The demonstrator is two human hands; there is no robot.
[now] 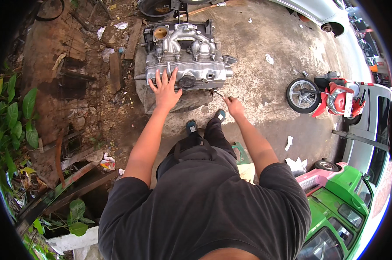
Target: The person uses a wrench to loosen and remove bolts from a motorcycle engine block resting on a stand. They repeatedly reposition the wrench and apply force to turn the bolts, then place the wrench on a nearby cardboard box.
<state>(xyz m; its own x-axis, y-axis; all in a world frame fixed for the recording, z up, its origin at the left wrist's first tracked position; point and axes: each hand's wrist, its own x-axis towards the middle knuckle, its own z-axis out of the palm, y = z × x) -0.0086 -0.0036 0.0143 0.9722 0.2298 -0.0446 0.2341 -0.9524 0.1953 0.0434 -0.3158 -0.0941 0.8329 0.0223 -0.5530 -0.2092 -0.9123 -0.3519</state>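
Note:
A silver car engine [189, 71] with a branching intake manifold [185, 37] on top stands in front of me. My left hand [166, 89] rests on the near left of its metal cover, fingers spread, left of the round black cap [187, 81]. In my closed right hand [235, 107] is the handle of a slim metal wrench [220, 94]. The wrench's head meets the engine's lower near right edge, where a fastener is too small to make out. Under the engine lies a dark, worn sheet or block [183, 103], partly hidden.
Dirt, boards [115, 71] and litter lie left, beside leafy plants [14, 117]. A black tub [157, 9] stands behind the engine. A red motorcycle [339, 102] and a green vehicle [339, 212] are at right. Between my legs and right arm is a green stool [239, 154].

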